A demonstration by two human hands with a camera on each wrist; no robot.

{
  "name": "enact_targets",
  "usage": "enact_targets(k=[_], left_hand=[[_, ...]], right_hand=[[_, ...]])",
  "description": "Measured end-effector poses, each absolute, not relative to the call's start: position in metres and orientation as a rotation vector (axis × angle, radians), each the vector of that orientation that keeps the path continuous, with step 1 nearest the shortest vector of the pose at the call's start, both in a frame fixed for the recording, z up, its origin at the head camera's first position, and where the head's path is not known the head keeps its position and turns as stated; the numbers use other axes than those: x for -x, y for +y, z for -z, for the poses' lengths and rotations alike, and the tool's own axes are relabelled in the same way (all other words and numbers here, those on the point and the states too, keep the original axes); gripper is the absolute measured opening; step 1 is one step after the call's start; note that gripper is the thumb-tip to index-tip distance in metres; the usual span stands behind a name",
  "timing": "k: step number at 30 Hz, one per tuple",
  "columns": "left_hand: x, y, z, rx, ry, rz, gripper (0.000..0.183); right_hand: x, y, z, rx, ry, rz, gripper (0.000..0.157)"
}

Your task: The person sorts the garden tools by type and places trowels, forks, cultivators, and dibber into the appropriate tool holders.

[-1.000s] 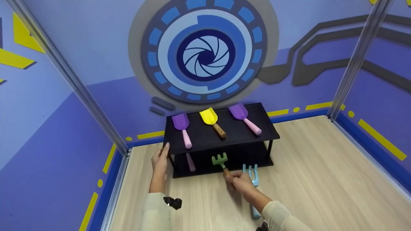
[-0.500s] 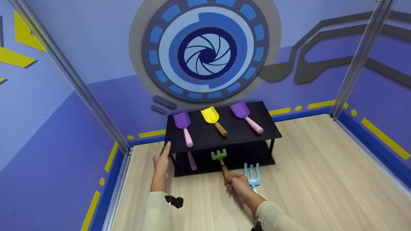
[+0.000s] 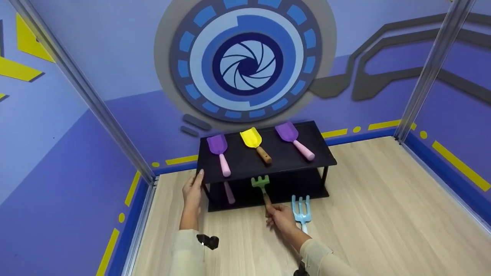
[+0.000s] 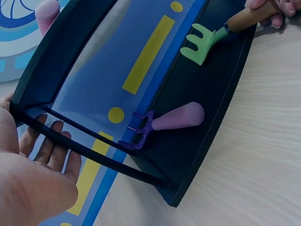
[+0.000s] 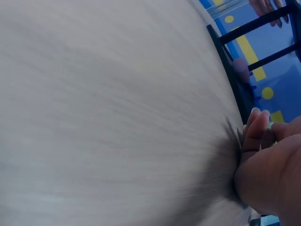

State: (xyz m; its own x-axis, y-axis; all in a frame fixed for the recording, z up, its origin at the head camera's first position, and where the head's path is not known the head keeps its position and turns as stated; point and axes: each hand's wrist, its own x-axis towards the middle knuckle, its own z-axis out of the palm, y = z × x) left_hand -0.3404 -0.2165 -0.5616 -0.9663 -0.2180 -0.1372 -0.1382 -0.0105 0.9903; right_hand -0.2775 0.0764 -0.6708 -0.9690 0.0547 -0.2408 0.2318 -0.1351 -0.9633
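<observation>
My right hand (image 3: 283,219) grips the brown handle of a small green hand fork (image 3: 261,182). The fork's tines overlap the opening between the tiers of a black two-tier shelf (image 3: 238,165); in the left wrist view they lie over the lower tier. At the shelf's left end my left hand (image 3: 193,190) holds the corner, thumb at the top edge and fingers behind the side frame. On the lower tier lies a purple hand fork (image 4: 178,116) with a pink handle. A light blue fork (image 3: 303,214) rests on the table beside my right hand, its handle partly hidden by the arm.
On the upper tier lie a purple scoop (image 3: 217,144) at left, a yellow scoop (image 3: 251,137) in the middle and another purple scoop (image 3: 287,132) at right. The shelf stands against a blue patterned wall (image 3: 134,126) on a wooden table (image 3: 383,214).
My right hand has carried the green fork slightly forward and left, towards the shelf's lower tier. The left hand keeps its place at the corner. The view has shifted a little.
</observation>
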Motion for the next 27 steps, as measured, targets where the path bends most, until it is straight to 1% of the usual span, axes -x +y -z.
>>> enact_targets(k=[3,11,21,27], left_hand=[[0.339,-0.218,0.56,-0.386,-2.157,2.165,0.091],[0.338,-0.219,0.56,-0.392,-2.15,2.161,0.089],[0.338,-0.217,0.561,-0.415,-2.162,2.15,0.089],[0.336,-0.214,0.56,-0.395,-2.158,2.166,0.088]], right_hand=[[0.282,0.073,0.672,-0.349,1.958,2.269,0.04],[0.295,0.071,0.669,-0.41,1.877,2.353,0.035],[0.301,0.071,0.664,-0.527,1.795,2.354,0.036],[0.301,0.069,0.665,-0.612,1.891,2.283,0.032]])
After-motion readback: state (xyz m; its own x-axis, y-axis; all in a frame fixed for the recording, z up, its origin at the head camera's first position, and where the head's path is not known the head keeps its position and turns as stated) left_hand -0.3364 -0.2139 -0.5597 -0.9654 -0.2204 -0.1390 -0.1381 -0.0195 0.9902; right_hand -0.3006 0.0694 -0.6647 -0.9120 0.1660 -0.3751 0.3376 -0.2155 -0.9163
